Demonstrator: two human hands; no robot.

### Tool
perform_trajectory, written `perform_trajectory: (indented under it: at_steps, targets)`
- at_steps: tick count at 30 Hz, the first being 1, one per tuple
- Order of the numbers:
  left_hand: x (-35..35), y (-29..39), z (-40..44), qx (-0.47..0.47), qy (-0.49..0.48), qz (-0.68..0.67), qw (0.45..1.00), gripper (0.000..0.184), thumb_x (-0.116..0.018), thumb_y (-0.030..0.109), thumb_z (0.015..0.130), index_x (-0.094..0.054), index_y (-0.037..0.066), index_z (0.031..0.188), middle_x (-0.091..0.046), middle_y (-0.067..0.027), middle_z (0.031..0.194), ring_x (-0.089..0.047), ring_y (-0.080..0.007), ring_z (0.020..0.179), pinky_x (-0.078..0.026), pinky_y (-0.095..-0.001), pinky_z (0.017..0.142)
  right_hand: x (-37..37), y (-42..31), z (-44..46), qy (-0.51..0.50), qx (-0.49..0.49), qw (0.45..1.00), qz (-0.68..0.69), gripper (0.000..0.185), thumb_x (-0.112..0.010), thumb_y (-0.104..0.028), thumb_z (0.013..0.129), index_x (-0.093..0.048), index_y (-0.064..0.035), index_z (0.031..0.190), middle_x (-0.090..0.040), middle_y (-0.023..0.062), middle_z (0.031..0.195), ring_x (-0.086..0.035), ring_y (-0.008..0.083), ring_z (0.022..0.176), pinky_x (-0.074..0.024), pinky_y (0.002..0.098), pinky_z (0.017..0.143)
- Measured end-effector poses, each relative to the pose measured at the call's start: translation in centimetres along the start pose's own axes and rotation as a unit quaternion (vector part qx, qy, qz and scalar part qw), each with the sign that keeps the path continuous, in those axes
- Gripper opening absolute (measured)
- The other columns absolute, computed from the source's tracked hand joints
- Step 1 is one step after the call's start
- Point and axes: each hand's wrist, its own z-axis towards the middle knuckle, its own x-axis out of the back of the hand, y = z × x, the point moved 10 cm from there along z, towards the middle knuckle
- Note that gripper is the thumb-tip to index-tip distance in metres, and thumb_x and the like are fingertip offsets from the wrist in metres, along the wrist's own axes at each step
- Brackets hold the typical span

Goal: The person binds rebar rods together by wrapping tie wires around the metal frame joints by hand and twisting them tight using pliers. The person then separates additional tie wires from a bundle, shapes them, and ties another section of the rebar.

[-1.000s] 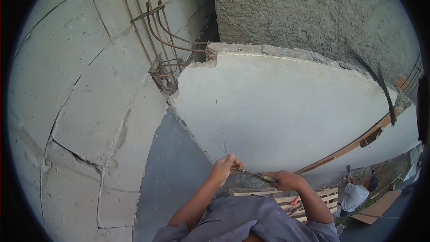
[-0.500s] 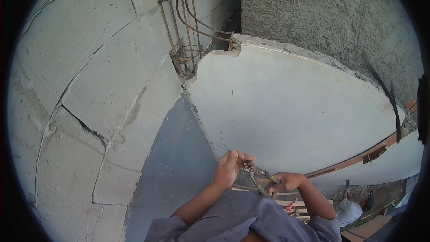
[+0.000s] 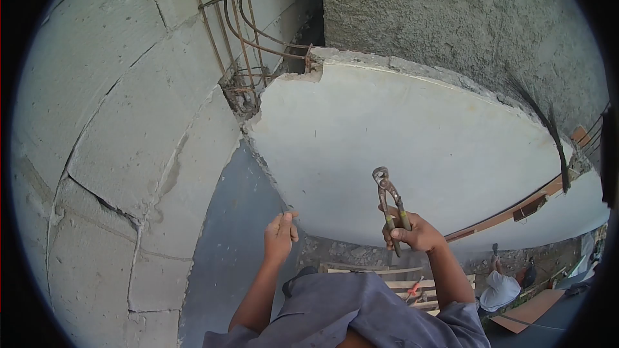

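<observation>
My right hand [image 3: 418, 232] is wrapped round the handles of a pair of pincers [image 3: 385, 187]. Their rounded metal head points up, in front of the pale wall panel, and the handles are spread a little. My left hand [image 3: 280, 235] is raised near the panel's lower left edge with its fingers curled together. Whatever is between those fingers, if anything, is too small to make out. The smooth white panel [image 3: 380, 129] lies beyond both hands.
Rusty rebar [image 3: 235, 32] rises from a broken gap by the block wall [image 3: 122, 154]. A bundle of dark wire [image 3: 548, 122] hangs over the panel's top at right. Below are wooden slats [image 3: 380, 272], a red-handled tool [image 3: 414, 287] and another person [image 3: 500, 291].
My hands have moved apart. The pincers have risen and turned upright in my right hand, and my left hand has moved left. The thin wire seen near it is no longer visible.
</observation>
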Motion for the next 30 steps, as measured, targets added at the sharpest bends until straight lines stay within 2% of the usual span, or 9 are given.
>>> perform_trajectory:
  at_steps: [4, 7, 13, 19, 21, 23, 26, 28, 30]
  targets:
    - [-2.3, -5.0, -1.5, 0.091, -0.026, -0.045, 0.994, 0.037, -0.045, 0.030, 0.106, -0.061, -0.003, 0.113, -0.040, 0.0046, 0.060, -0.038, -0.0061, 0.051, -0.035, -0.0247, 0.048, 7.4, -16.2, -2.6, 0.226, 0.159, 0.926, -0.257, 0.073, -0.055, -0.054, 0.097, -0.044, -0.0009, 0.145, -0.052, 0.0025, 0.076, -0.054, 0.0113, 0.064, -0.0476, 0.0281, 0.057]
    - [-3.5, -6.1, -1.7, 0.096, -0.056, -0.039, 0.993, 0.036, -0.045, 0.029, 0.106, -0.061, -0.002, 0.115, -0.037, 0.0063, 0.060, -0.034, -0.0047, 0.049, -0.033, -0.0239, 0.046, 9.5, -26.5, -3.6, 0.327, 0.265, 0.738, -0.528, 0.062, -0.056, -0.044, 0.099, -0.048, -0.0008, 0.142, -0.064, 0.0163, 0.102, -0.059, 0.0290, 0.099, -0.0448, 0.0388, 0.094]
    - [-3.1, -5.1, -0.7, 0.076, -0.091, 0.023, 0.993, 0.035, -0.047, 0.028, 0.105, -0.067, 0.001, 0.114, -0.044, 0.0071, 0.063, -0.039, -0.0035, 0.054, -0.033, -0.0239, 0.049, 15.1, -31.6, 2.5, 0.245, 0.107, 0.591, -0.761, 0.057, -0.067, -0.038, 0.089, -0.055, -0.0144, 0.141, -0.066, 0.0170, 0.116, -0.059, 0.0345, 0.111, -0.0457, 0.0410, 0.098]
    - [-1.1, -5.6, -1.3, 0.105, -0.065, 0.003, 0.992, 0.036, -0.046, 0.029, 0.105, -0.068, 0.003, 0.113, -0.044, 0.0053, 0.064, -0.041, -0.0044, 0.056, -0.036, -0.0246, 0.052, 16.2, -30.2, 2.9, 0.255, 0.078, 0.710, -0.652, 0.055, -0.069, -0.036, 0.087, -0.059, -0.0142, 0.137, -0.063, 0.0156, 0.125, -0.054, 0.0339, 0.121, -0.0397, 0.0444, 0.105]
    - [-1.4, -5.3, -1.6, 0.084, -0.100, 0.081, 0.988, 0.035, -0.046, 0.029, 0.104, -0.069, 0.003, 0.113, -0.052, 0.0009, 0.067, -0.049, -0.0096, 0.060, -0.042, -0.0285, 0.057, 12.7, -31.4, 1.0, 0.357, 0.215, 0.506, -0.755, 0.050, -0.072, -0.028, 0.085, -0.062, -0.0123, 0.132, -0.063, 0.0149, 0.123, -0.056, 0.0340, 0.116, -0.0411, 0.0463, 0.102]
    - [-2.6, -3.8, -1.4, 0.024, -0.138, 0.131, 0.981, 0.035, -0.047, 0.029, 0.104, -0.069, 0.003, 0.113, -0.060, -0.0042, 0.072, -0.056, -0.0157, 0.066, -0.046, -0.0331, 0.063, 4.8, -31.4, -0.5, 0.335, 0.324, 0.520, -0.715, 0.047, -0.075, -0.019, 0.082, -0.065, -0.0107, 0.127, -0.064, 0.0151, 0.115, -0.059, 0.0341, 0.105, -0.0453, 0.0452, 0.094]
    - [-5.5, -0.2, -1.5, -0.063, -0.205, 0.161, 0.963, 0.034, -0.048, 0.029, 0.102, -0.069, 0.004, 0.114, -0.069, -0.0125, 0.083, -0.064, -0.0260, 0.076, -0.049, -0.0393, 0.072, -4.2, -21.4, 2.4, 0.102, 0.301, 0.739, -0.594, 0.044, -0.077, -0.015, 0.080, -0.066, -0.0104, 0.122, -0.064, 0.0140, 0.110, -0.059, 0.0316, 0.102, -0.0477, 0.0427, 0.090]
    - [-7.4, 2.4, -1.9, -0.052, -0.261, 0.177, 0.948, 0.034, -0.049, 0.029, 0.102, -0.068, 0.003, 0.112, -0.070, -0.0173, 0.089, -0.066, -0.0323, 0.080, -0.049, -0.0416, 0.076, -9.8, -13.0, 4.0, -0.036, 0.318, 0.719, -0.618, 0.047, -0.075, -0.020, 0.083, -0.062, -0.0116, 0.128, -0.062, 0.0129, 0.119, -0.060, 0.0321, 0.107, -0.0471, 0.0432, 0.095]
    - [-8.2, 4.0, -1.6, -0.087, -0.285, 0.201, 0.933, 0.032, -0.051, 0.028, 0.101, -0.069, 0.004, 0.111, -0.068, -0.0173, 0.085, -0.065, -0.0289, 0.079, -0.049, -0.0388, 0.075, -10.5, -7.6, 5.9, -0.046, 0.277, 0.786, -0.550, 0.027, -0.071, -0.013, 0.085, -0.070, -0.0082, 0.112, -0.068, 0.0102, 0.093, -0.066, 0.0291, 0.087, -0.0530, 0.0400, 0.076]
